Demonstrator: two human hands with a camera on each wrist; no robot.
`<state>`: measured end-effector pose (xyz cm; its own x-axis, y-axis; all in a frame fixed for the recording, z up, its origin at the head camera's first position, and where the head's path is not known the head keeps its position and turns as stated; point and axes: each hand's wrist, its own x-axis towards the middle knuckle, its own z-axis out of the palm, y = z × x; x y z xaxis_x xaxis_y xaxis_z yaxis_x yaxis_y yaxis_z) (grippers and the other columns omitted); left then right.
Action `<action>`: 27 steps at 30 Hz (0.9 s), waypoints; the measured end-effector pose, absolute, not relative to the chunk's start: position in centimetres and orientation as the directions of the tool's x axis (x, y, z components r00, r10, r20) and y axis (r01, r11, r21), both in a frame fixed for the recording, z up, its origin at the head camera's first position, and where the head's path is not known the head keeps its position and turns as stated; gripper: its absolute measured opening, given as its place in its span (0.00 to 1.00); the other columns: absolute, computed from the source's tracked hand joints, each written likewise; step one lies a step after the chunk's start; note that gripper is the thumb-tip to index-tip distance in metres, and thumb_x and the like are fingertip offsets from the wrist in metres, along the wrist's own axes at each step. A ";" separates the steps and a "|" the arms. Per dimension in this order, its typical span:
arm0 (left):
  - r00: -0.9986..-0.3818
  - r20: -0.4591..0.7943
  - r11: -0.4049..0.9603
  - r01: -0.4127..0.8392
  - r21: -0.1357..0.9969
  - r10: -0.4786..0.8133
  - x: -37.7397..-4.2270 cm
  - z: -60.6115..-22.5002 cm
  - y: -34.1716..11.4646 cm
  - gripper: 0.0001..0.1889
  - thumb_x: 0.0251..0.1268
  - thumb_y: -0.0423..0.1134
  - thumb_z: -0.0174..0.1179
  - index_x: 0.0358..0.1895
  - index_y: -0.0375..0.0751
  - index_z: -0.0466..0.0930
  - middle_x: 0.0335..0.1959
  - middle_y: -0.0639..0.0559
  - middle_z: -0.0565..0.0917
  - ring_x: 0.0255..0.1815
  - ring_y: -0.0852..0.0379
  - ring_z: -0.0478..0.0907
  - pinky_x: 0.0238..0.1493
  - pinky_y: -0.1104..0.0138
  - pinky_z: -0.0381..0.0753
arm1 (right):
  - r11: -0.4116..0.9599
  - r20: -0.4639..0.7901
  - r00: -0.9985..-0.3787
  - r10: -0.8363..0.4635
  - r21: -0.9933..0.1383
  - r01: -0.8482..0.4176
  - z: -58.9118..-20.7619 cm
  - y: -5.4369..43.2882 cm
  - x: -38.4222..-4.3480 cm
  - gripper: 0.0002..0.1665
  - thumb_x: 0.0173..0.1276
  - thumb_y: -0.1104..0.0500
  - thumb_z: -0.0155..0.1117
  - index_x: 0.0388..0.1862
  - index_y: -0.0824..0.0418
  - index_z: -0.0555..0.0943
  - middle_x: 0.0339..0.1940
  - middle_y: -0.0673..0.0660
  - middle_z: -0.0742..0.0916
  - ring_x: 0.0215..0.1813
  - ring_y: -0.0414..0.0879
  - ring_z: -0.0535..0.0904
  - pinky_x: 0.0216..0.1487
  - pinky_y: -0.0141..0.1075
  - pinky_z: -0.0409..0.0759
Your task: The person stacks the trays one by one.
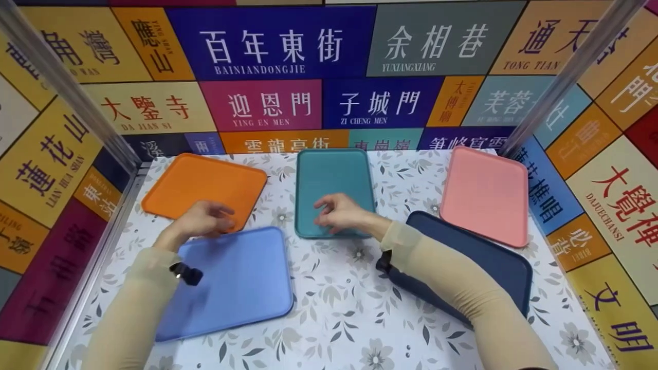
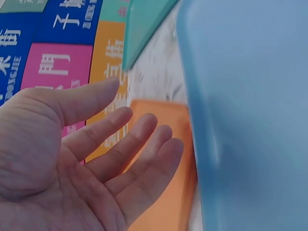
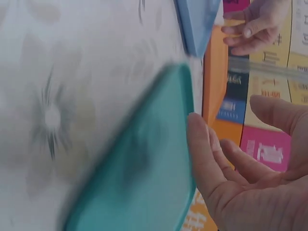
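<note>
My left hand (image 1: 203, 218) hovers over the near edge of an orange tray (image 1: 205, 182), close to the far edge of a light blue tray (image 1: 241, 277). In the left wrist view its fingers (image 2: 144, 159) are loosely bent, with nothing in them. Over the lower part of a teal tray (image 1: 334, 174) is my right hand (image 1: 342, 213), its fingers relaxed and holding nothing. From the right wrist view, the fingers appear near the rim of the teal tray (image 3: 149, 159); whether they touch it I cannot tell.
A pink tray (image 1: 486, 195) lies at the back right. Partly under my right forearm is a navy tray (image 1: 493, 262). A leaf-patterned cloth (image 1: 339, 329) covers the table. Panels with Chinese lettering (image 1: 277, 46) and metal posts (image 1: 570, 77) enclose the back and sides.
</note>
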<state>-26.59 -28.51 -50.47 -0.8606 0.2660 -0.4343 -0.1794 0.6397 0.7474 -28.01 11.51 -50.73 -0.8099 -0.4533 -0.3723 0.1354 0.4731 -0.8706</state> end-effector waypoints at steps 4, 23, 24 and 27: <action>-0.865 -0.431 0.604 -0.205 0.770 0.257 -25.4 -50.5 -30.6 0.30 0.81 0.40 0.67 0.78 0.26 0.75 0.68 0.28 0.86 0.51 0.55 0.90 0.56 0.58 0.95 | 0.433 -0.356 -0.810 -0.466 -0.890 0.142 -51.8 10.0 -26.7 0.35 0.74 0.60 0.75 0.78 0.66 0.79 0.50 0.56 0.89 0.60 0.68 0.89 0.59 0.57 0.95; -0.930 -0.360 0.658 -0.223 0.719 0.078 -18.5 -51.3 -37.8 0.29 0.75 0.33 0.70 0.72 0.19 0.76 0.56 0.23 0.89 0.42 0.58 0.87 0.43 0.59 0.96 | 0.410 -0.339 -0.817 -0.465 -0.901 0.141 -55.1 5.5 -22.4 0.34 0.67 0.62 0.81 0.72 0.63 0.85 0.64 0.66 0.89 0.55 0.49 0.87 0.49 0.46 0.97; -0.924 -0.376 0.658 -0.246 0.712 0.062 -18.2 -51.3 -38.0 0.29 0.75 0.33 0.71 0.72 0.19 0.76 0.57 0.23 0.88 0.44 0.56 0.88 0.46 0.56 0.97 | 0.416 -0.338 -0.819 -0.464 -0.899 0.135 -55.1 5.5 -22.4 0.33 0.66 0.62 0.81 0.71 0.63 0.85 0.64 0.66 0.89 0.56 0.50 0.87 0.48 0.45 0.97; -0.902 -0.431 0.670 -0.299 0.679 0.034 -17.6 -51.3 -38.5 0.30 0.76 0.36 0.70 0.73 0.21 0.76 0.65 0.18 0.83 0.53 0.46 0.87 0.55 0.44 0.96 | 0.421 -0.343 -0.817 -0.463 -0.897 0.138 -55.0 5.4 -22.2 0.33 0.65 0.62 0.82 0.70 0.62 0.86 0.66 0.66 0.88 0.61 0.52 0.86 0.47 0.45 0.97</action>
